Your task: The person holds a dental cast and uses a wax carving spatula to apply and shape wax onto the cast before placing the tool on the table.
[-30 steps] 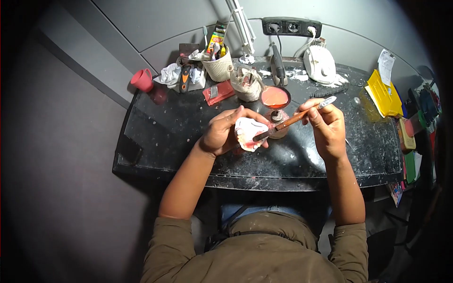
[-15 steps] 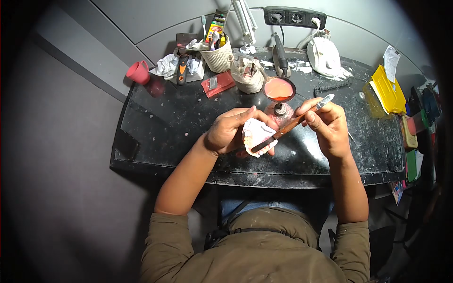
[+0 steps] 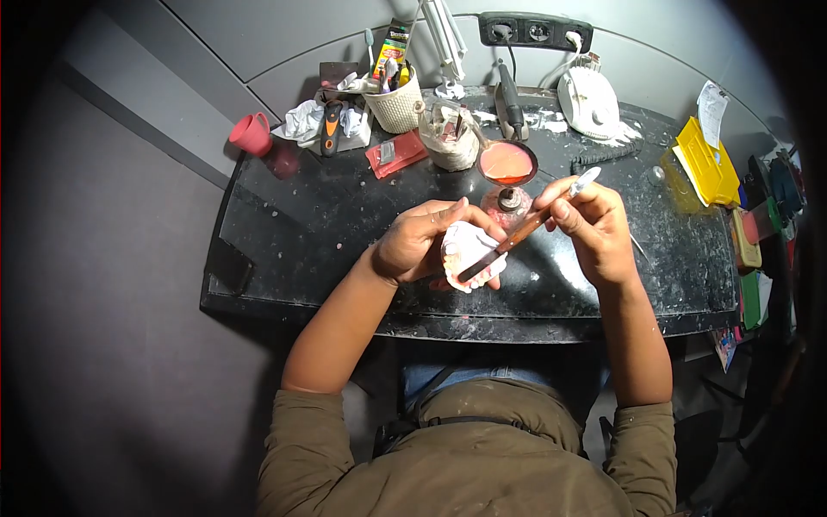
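A white dental cast (image 3: 468, 246) with pink wax and teeth along its rim is held in my left hand (image 3: 415, 241), fingers wrapped behind it. My right hand (image 3: 594, 231) pinches a wax knife (image 3: 527, 227) by its brown wooden handle. The knife's dark blade lies across the cast, its tip at the lower left part of the pink wax. Just behind the hands stands a small burner (image 3: 508, 200), partly covered by my fingers. Above it is a round dark pan (image 3: 507, 164) of pink wax.
On the black desk (image 3: 293, 215) stand a pink cup (image 3: 251, 134), a cluttered jar (image 3: 450, 138), a woven basket (image 3: 395, 105) of tools and pink wax sheets (image 3: 396, 154). A rotary handpiece (image 3: 512, 102), white control unit (image 3: 589, 103) and yellow tray (image 3: 706, 162) are farther right.
Compared with the first frame, the cast has moved slightly right and down in view, and the knife slants more steeply, its tip nearer the cast's lower left edge. Both holds are unchanged.
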A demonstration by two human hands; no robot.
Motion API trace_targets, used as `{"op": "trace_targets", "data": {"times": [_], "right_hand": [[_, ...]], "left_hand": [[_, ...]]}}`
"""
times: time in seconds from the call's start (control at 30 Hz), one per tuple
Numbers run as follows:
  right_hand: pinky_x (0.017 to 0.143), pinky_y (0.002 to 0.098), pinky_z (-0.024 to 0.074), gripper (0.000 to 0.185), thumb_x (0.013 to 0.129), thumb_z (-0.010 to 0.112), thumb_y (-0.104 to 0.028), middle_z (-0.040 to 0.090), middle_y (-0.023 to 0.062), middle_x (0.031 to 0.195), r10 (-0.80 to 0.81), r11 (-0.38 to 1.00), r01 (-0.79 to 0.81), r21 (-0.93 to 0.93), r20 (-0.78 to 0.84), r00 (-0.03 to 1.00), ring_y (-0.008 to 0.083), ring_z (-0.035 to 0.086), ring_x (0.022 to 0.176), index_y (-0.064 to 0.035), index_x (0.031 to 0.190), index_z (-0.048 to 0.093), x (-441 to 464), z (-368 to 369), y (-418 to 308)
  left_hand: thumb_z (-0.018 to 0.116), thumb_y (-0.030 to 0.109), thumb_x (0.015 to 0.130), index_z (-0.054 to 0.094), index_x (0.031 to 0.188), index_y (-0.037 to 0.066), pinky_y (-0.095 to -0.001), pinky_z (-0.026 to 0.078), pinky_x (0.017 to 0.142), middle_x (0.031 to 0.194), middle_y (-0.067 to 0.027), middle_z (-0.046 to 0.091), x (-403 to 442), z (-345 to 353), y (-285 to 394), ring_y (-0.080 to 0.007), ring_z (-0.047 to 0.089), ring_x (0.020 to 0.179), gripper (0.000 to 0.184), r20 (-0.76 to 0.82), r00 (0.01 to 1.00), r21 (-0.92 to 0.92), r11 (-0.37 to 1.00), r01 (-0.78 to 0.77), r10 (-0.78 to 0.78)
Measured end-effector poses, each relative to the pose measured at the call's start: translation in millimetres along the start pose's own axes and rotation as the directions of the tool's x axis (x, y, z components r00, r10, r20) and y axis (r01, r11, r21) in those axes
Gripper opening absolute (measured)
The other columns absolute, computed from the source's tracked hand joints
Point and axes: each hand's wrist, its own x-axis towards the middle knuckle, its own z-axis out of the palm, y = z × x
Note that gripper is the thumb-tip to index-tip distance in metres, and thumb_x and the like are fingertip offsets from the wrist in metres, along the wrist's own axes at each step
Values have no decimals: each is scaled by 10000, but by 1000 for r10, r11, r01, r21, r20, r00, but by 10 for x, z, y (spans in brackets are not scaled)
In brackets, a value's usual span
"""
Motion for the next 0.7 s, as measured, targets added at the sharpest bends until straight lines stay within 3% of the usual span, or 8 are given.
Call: {"op": "trace_targets", "data": {"times": [0.7], "right_hand": [[736,256,483,166,939,676,-129,695,65,954,19,998,-18,53,-24,1000,105,601,800,21,1008,696,16,13,28]], "left_hand": [[390,399,1039,504,1235,-142,-488,559,844,1068,-317,638,-22,-4,-15,-497,673,946,586,40,997,-78,995,-67,70]]}}
